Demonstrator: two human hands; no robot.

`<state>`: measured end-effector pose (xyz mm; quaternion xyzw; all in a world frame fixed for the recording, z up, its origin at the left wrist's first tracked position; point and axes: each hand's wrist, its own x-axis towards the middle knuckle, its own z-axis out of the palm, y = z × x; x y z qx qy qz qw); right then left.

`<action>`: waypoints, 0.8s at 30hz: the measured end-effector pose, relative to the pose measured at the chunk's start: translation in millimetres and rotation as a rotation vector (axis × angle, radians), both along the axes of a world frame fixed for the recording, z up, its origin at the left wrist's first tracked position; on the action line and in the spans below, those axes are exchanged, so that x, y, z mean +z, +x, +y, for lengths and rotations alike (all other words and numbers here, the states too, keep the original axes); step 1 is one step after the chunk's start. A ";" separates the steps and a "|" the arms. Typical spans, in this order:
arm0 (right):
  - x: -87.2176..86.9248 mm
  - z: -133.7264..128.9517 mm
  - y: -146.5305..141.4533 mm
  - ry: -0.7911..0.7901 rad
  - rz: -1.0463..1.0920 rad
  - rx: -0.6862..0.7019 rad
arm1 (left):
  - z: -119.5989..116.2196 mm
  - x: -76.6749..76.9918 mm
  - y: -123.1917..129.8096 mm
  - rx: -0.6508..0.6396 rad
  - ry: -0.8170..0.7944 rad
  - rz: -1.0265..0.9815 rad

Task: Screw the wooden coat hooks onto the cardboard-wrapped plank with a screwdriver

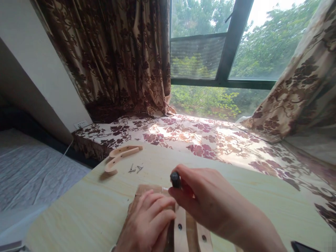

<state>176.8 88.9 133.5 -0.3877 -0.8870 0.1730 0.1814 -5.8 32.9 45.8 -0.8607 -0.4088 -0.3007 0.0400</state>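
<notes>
Right hand point(195, 190) grips apparently a screwdriver point(175, 179).

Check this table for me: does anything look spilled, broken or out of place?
Nothing looks spilled or broken. Slightly untidy, perhaps: a few thin dark bits, likely screws, lie scattered on the table near two curved wooden pieces.

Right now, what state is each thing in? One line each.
Left hand: open, resting on the brown block.
Right hand: closed around the black handle.
Curved wooden pieces: loose, on the table.
Small dark pieces: loose, scattered.
Pale wooden strips: side by side, partly hidden.
Curtains: gathered aside.
Window: uncovered; open or shut, can't tell.
</notes>
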 end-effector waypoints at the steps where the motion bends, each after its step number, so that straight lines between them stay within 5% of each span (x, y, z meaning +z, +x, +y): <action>1: -0.9 1.1 0.0 0.013 -0.008 -0.018 | 1.6 -3.6 -0.9 -0.014 0.022 0.017; 8: -1.8 7.2 16.6 -0.008 -0.025 -0.059 | 7.2 -22.1 -8.1 -0.078 0.023 0.063; 12: -0.8 5.9 18.5 -0.046 -0.018 -0.054 | 5.4 -28.2 1.3 0.014 0.069 -0.069; 24: -0.3 8.7 13.3 0.001 0.022 -0.068 | 8.6 -28.8 10.8 0.072 0.052 -0.164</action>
